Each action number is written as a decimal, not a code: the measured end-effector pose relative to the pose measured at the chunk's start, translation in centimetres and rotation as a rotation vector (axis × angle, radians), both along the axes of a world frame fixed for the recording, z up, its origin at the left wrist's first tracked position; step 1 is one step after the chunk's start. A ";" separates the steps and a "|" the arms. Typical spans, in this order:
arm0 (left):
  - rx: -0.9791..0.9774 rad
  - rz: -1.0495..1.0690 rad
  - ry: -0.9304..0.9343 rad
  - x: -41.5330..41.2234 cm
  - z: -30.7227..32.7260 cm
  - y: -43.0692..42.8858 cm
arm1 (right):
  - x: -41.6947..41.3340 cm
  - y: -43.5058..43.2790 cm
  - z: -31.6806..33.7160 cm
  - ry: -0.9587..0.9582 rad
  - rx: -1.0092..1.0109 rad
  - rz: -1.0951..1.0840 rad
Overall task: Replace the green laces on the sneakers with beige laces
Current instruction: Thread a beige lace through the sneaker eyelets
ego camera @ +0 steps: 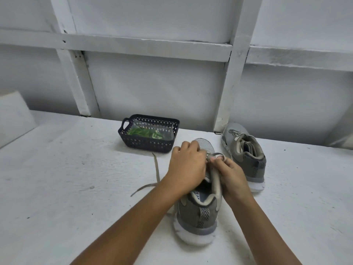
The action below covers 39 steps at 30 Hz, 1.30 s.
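The green laces [147,132] are out, bagged in the basket [150,146]. On the table [76,178], our left hand [187,167] and right hand [229,175] clamp their fingers [218,159] on the beige lace [157,170] at the near sneaker's [198,209] front eyelets. We judge most threading remains.

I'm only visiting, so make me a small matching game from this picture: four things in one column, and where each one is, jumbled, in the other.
Things:
1 near sneaker
2 far sneaker
3 green laces
4 beige lace

Places:
a in a clear bag inside the basket
b pinched by the right hand
c standing alone on the right, untouched
d under the left hand, heel nearest the viewer

Pairs: 1-d; 2-c; 3-a; 4-b
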<state>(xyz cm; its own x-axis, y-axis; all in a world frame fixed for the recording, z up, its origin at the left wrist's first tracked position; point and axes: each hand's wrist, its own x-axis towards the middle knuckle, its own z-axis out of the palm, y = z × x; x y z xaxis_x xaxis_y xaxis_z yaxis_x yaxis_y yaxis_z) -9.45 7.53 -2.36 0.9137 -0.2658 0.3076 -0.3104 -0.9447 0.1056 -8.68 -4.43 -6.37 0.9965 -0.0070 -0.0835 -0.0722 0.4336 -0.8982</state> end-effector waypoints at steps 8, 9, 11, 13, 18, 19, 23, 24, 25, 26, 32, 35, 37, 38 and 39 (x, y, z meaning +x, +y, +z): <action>-0.427 -0.170 0.186 -1.2 -0.6 3.1 | 1.2 -0.3 0.4 0.110 0.091 0.021; -0.465 -0.179 0.180 -1.4 -0.7 3.2 | 1.6 -0.5 0.5 0.132 0.093 0.021; -0.527 -0.187 0.176 -1.7 -0.8 3.3 | 2.2 -0.7 0.6 0.172 0.067 0.044; -0.568 -0.212 0.220 -1.9 -0.7 3.6 | 2.6 -0.8 0.8 0.214 0.046 0.067; -0.569 -0.276 0.322 -2.4 -0.2 4.5 | 2.9 -0.9 1.5 0.275 0.007 0.096; -0.570 -0.279 0.329 -2.4 -0.2 4.5 | 2.9 -0.8 1.6 0.274 -0.007 0.100; -0.586 -0.280 0.292 -2.1 -0.3 4.5 | 2.7 -0.6 1.8 0.272 -0.024 0.085; -0.576 -0.283 0.271 -2.0 -0.4 4.5 | 2.7 -0.6 1.8 0.264 -0.032 0.089; -0.560 -0.283 0.247 -2.0 -0.4 4.4 | 2.7 -0.6 1.8 0.258 -0.042 0.095; -0.540 -0.280 0.219 -1.9 -0.5 4.5 | 2.7 -0.5 1.8 0.256 -0.049 0.101; -0.499 -0.282 0.065 -2.3 -0.1 5.3 | 2.5 -0.3 1.6 0.221 -0.049 0.069; -0.577 -0.297 0.198 -2.8 0.6 5.3 | 2.4 -0.2 1.5 0.180 -0.107 0.073; -0.710 -0.358 0.322 -3.2 0.8 5.4 | 2.4 0.0 1.5 0.175 -0.143 0.067; -0.762 -0.399 0.367 -3.5 0.9 5.5 | 2.3 0.0 1.6 0.178 -0.153 0.066; -0.796 -0.437 0.398 -3.7 1.1 5.6 | 2.3 0.0 1.7 0.179 -0.162 0.067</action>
<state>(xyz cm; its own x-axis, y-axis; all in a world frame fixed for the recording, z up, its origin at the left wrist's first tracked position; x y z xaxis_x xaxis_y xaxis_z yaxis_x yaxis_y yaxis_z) -13.17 13.14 -1.30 0.8598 -0.4533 0.2352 -0.4193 -0.3637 0.8318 -6.37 -4.44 -4.69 0.9646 0.0311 -0.2617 -0.2601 0.2739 -0.9259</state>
